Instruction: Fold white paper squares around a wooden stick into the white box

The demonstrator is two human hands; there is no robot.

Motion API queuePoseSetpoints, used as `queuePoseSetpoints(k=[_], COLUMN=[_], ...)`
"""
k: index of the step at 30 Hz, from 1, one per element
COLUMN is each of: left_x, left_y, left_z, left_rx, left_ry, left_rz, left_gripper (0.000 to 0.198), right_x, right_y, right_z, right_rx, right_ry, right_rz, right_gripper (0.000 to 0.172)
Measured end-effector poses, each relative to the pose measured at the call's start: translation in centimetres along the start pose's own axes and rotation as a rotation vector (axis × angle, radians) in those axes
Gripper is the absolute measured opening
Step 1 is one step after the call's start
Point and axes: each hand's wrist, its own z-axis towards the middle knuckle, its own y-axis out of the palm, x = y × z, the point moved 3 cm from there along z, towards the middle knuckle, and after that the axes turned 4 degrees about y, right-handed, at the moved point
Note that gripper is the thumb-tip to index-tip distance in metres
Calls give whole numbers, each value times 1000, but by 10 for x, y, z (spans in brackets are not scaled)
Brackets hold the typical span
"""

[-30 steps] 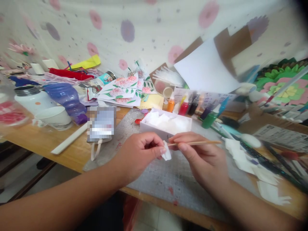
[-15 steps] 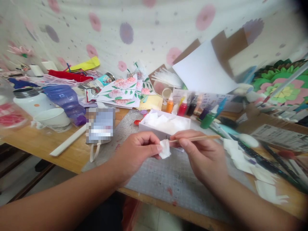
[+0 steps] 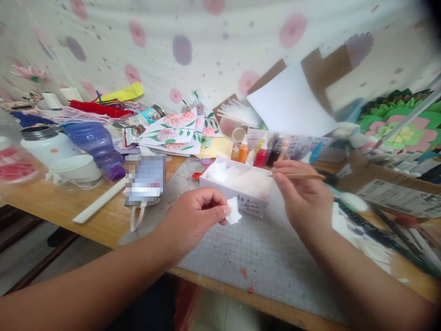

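Head view shows the left hand (image 3: 196,218), its fingers pinching a small white piece (image 3: 234,211) above the grey mat (image 3: 248,253). The right hand (image 3: 305,197) has fingers closed around a thin stick (image 3: 303,176), whose tip is near the white box (image 3: 250,204), holding white material (image 3: 241,177). Behind it, coloured bottles (image 3: 261,156) stand on the bench (image 3: 101,231).

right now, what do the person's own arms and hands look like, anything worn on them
The bare left hand and bare right hand show no glove, ring or marking. The slim left forearm and slim right forearm show no sleeve, watch or bracelet. Fingernails are too blurred to judge.
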Motion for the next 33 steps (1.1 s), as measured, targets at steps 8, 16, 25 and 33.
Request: queuePoseSetpoints(k=[8, 16, 25, 33], left_x=[5, 5, 1, -2], left_y=[3, 4, 5, 7], left_z=[0, 3, 1, 3], left_rx=[-20, -39, -43, -70], left_ry=[44, 42, 44, 31], left_rz=[114, 81, -27, -126], left_gripper=[15, 12, 9, 15], right_x=[-43, -39, -40, -41], right_y=[15, 18, 18, 16], right_z=[-26, -27, -28, -28], right_rx=[-373, -329, -334, -380], right_ry=[24, 84, 102, 16], right_rz=[407, 448, 477, 439], right_gripper=[17, 18, 18, 17])
